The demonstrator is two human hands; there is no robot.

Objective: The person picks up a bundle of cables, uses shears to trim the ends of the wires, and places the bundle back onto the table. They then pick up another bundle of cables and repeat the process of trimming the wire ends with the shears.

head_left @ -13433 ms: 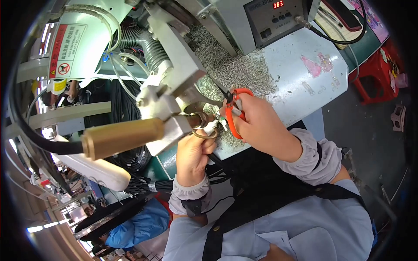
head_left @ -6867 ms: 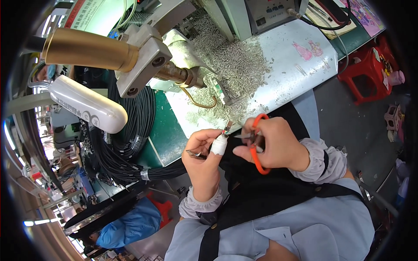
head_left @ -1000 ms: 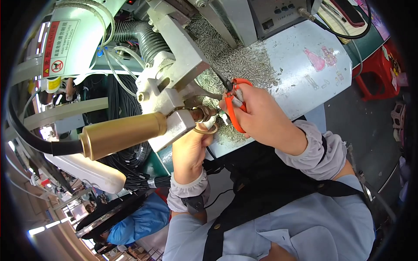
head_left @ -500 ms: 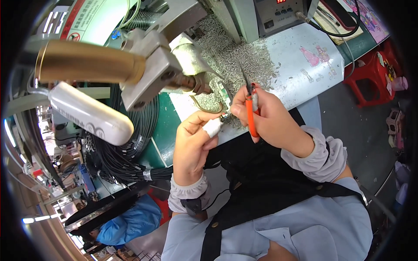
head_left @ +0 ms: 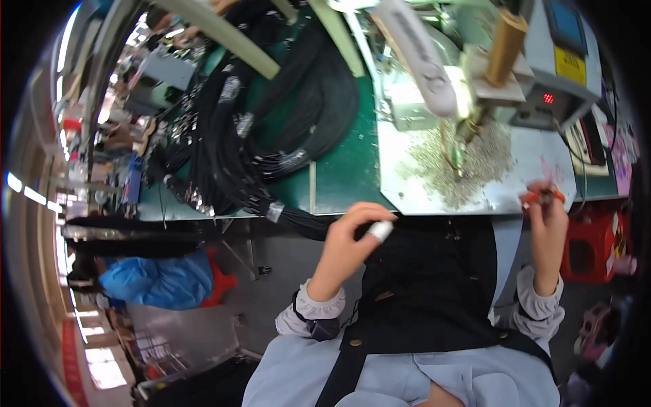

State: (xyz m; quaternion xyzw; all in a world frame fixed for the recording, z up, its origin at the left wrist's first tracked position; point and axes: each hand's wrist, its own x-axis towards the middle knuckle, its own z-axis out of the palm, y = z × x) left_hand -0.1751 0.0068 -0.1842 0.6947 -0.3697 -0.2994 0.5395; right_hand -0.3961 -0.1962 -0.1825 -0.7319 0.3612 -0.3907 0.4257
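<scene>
My left hand (head_left: 346,247) hovers just in front of the bench edge. Its thumb has a white wrap (head_left: 382,231) and stands apart from the bent fingers; nothing shows between them. Farther right, my right hand (head_left: 550,227) is closed round orange-handled pliers (head_left: 533,199) over the front right corner of the white work sheet (head_left: 407,197). The pliers' jaws are hard to make out. Between the hands, on the sheet, lies a spread of small silvery pieces (head_left: 485,173). A metal tip (head_left: 468,132) on a clamped holder with a brown handle (head_left: 507,47) points down over them.
Bundles of black cable (head_left: 224,163) cover the green bench (head_left: 346,176) at left, with one bundle hanging over the edge beside my left hand. A control box (head_left: 546,102) with red digits stands back right. A red stool (head_left: 590,244) is at right; a person in blue (head_left: 159,281) sits at left.
My hands have parted: the left has drawn back off the pieces to the bench edge, the right has swung right with the pliers. The view has turned left, showing more cable bundles.
</scene>
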